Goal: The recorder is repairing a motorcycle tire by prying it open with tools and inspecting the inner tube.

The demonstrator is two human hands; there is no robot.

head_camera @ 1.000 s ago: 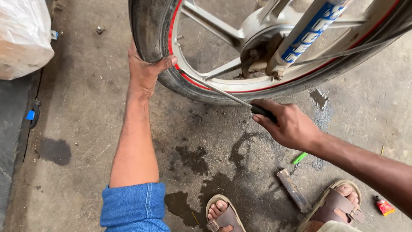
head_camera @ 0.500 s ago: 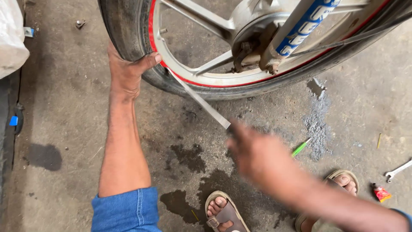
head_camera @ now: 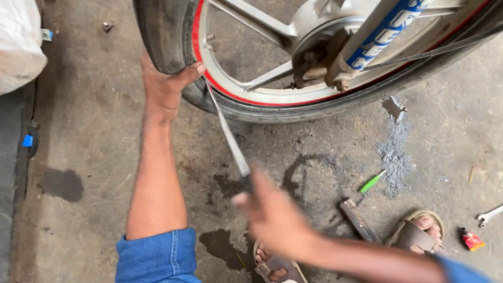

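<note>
A motorcycle wheel with a black tyre (head_camera: 272,112) and a silver rim with a red stripe (head_camera: 246,97) stands on the concrete floor at the top of the head view. My left hand (head_camera: 165,89) presses against the tyre's left side, thumb on the sidewall. My right hand (head_camera: 272,217), blurred, grips the handle end of a long flat metal lever (head_camera: 228,133). The lever's tip is wedged between the tyre and the rim beside my left thumb.
A green-handled tool (head_camera: 372,182) and a flat metal bar (head_camera: 358,220) lie on the stained floor by my sandalled feet (head_camera: 416,233). A spanner (head_camera: 490,215) and a small red tube (head_camera: 471,239) lie at the right. A white sack (head_camera: 18,44) sits top left.
My right hand has swung left and toward me with the lever, which now stands steeper. My left hand stays on the tyre. The camera view has shifted, so the wheel sits further right.
</note>
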